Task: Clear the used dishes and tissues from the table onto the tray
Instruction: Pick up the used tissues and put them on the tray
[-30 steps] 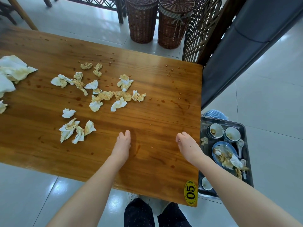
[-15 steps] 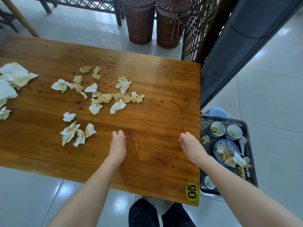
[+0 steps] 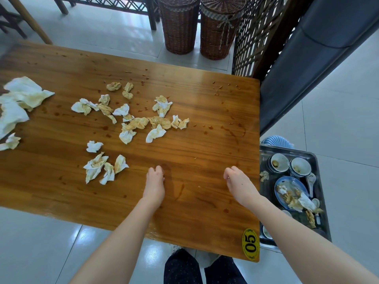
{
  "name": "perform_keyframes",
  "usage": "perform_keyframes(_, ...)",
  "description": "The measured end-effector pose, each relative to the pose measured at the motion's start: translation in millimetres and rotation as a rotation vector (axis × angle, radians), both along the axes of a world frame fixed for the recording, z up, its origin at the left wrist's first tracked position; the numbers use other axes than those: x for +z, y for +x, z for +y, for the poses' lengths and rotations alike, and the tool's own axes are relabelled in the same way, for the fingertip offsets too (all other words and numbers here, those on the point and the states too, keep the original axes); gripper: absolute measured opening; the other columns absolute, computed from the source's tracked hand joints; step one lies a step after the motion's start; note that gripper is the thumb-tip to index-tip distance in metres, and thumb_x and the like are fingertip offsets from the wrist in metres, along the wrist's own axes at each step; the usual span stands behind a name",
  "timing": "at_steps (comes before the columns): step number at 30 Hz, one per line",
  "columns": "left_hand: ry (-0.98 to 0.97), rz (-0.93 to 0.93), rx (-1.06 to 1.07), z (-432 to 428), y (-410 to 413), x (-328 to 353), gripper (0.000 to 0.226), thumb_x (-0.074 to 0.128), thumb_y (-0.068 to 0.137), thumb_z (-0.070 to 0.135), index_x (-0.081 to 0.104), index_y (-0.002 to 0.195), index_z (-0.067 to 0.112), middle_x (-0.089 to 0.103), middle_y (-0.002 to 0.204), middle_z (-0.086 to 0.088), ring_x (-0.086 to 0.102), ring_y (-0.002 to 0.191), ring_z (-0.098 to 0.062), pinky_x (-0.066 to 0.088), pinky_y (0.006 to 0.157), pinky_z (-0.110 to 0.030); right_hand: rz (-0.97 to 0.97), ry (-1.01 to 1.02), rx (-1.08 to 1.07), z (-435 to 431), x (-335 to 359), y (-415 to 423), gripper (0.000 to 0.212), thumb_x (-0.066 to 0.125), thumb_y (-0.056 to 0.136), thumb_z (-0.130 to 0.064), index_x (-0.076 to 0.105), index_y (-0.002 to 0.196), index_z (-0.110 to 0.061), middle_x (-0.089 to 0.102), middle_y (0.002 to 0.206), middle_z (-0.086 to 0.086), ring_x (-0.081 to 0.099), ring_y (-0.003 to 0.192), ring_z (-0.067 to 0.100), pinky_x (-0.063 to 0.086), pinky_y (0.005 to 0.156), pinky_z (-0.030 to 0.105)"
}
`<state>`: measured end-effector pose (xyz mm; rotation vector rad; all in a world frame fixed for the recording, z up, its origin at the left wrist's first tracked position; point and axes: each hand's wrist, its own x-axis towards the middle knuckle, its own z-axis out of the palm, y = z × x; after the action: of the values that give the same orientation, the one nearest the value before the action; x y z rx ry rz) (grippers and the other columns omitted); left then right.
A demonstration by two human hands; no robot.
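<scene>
Wooden table (image 3: 205, 111) bears crumpled, stained tissues (image 3: 159, 121) strewn over its left and middle, pointing every way. Left hand (image 3: 154, 181) and right hand (image 3: 238, 181) hover near the front edge, loosely curled, empty. Tray (image 3: 266, 193) sits low beside the table's right edge, long axis running away from the person, holding bowls (image 3: 279, 162) and a plate (image 3: 291, 191).

Both bare forearms reach forward; left hand (image 3: 154, 182) and right hand (image 3: 239, 182) well apart, palms down; fingers loosely curled, both empty.

2 hands (image 3: 154, 187), 2 baskets (image 3: 180, 27), 1 tray (image 3: 297, 151), 1 tbl (image 3: 205, 144).
</scene>
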<state>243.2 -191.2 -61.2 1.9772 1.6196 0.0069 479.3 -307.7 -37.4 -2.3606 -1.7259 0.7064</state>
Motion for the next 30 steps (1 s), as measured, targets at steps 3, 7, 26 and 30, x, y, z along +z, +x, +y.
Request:
perform_keyframes(3, -0.020, 0.018, -0.037, 0.9, -1.5, 1.6, 0.022, 0.045, 0.097, 0.001, 0.045, 0.118, 0.008, 0.047, 0.119, -0.013, 0.049, 0.105, -0.021, 0.049, 0.094, -0.031, -0.005, 0.004, 0.000, 2.9, -3.0, -5.2, 0.019, 0.046, 0.094, 0.000, 0.050, 0.093, -0.019, 0.049, 0.090, -0.003, 0.047, 0.073, 0.009, 0.034, 0.056, 0.014)
perform_keyframes(7, 0.015, 0.008, -0.170, 1.0, 1.6, 9.1, 0.036, 0.053, 0.090, -0.007, 0.044, 0.121, 0.009, 0.044, 0.119, -0.011, 0.049, 0.097, -0.017, 0.050, 0.092, -0.031, -0.007, 0.014, 0.003, 6.6, -4.1, -10.3, 0.019, 0.046, 0.094, 0.001, 0.051, 0.093, -0.018, 0.049, 0.091, -0.003, 0.048, 0.075, 0.011, 0.035, 0.057, 0.014)
perform_keyframes(26, 0.112, -0.033, -0.674, -49.6, 165.4, 41.6, 0.065, 0.059, 0.081, -0.016, 0.037, 0.135, 0.014, 0.040, 0.134, -0.012, 0.052, 0.112, -0.024, 0.051, 0.094, -0.033, 0.040, 0.071, -0.266, -55.7, 12.4, 64.9, 0.012, 0.044, 0.094, -0.003, 0.052, 0.092, -0.012, 0.044, 0.087, -0.003, 0.047, 0.077, 0.016, 0.039, 0.066, 0.025)
perform_keyframes(30, 0.120, -0.021, -0.763, -71.1, 210.5, 39.7, 0.053, 0.057, 0.082, -0.014, 0.043, 0.125, 0.013, 0.043, 0.125, -0.009, 0.051, 0.107, -0.021, 0.051, 0.091, -0.031, 0.067, 0.036, -0.370, -86.4, 7.3, 99.7, 0.012, 0.042, 0.092, -0.001, 0.051, 0.091, -0.008, 0.047, 0.091, 0.005, 0.047, 0.081, 0.023, 0.041, 0.069, 0.034)
